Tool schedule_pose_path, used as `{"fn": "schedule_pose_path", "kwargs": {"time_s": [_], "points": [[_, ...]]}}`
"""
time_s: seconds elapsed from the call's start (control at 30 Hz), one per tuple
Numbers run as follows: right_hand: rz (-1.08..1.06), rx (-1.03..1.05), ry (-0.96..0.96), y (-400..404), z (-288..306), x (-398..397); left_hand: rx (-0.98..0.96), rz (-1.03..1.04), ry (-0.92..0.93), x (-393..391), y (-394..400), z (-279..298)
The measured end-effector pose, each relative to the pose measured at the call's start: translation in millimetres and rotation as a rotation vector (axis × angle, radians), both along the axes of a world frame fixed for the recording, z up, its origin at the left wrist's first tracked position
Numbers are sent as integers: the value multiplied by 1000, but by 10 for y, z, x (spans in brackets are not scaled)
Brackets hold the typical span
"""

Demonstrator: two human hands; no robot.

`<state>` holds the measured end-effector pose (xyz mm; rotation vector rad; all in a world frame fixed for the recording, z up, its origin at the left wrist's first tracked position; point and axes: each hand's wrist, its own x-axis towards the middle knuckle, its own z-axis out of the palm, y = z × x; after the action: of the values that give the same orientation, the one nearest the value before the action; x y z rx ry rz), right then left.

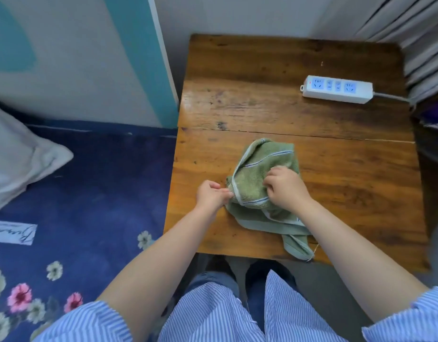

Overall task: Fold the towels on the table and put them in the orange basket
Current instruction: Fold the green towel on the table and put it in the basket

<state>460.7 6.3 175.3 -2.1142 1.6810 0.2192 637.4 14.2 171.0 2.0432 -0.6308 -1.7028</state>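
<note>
Tabletop (274, 114): wooden, carrying the work near its front edge so both arms are reaching it easily.
Towel (260, 174): green, lying bunched and part-folded, one corner hanging over the front edge; orange basket not in view.
Right hand (286, 188): fingers curling into the upper layer, gripping it to gather the cloth.
Left hand (211, 196): fingers pinching the pale hem, apparently tensioning it.
Power strip (336, 89): lying well apart, at the back right.
</note>
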Motion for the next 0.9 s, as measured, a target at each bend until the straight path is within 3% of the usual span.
{"fn": "schedule_pose_path", "kwargs": {"time_s": [0.1, 0.17, 0.3, 0.5, 0.7, 0.77, 0.9], "points": [[28, 217, 144, 51, -113, 99, 19, -128, -155, 124, 40, -173], [3, 209, 142, 53, -136, 156, 3, -206, -229, 181, 59, -247], [-278, 152, 1, -23, -145, 363, 20, -181, -231, 248, 98, -369], [-519, 354, -89, -276, -305, 769, 12, -62, -203, 270, 179, -482], [-723, 458, -103, -433, -451, 950, -56, -135, -158, 338, 202, -535], [-811, 482, -240, -443, -456, 972, -79, -152, -185, 380, 197, -540], [-1105, 608, -850, -440, -258, 824, -128, -165, -233, 453, 141, -509]]}}
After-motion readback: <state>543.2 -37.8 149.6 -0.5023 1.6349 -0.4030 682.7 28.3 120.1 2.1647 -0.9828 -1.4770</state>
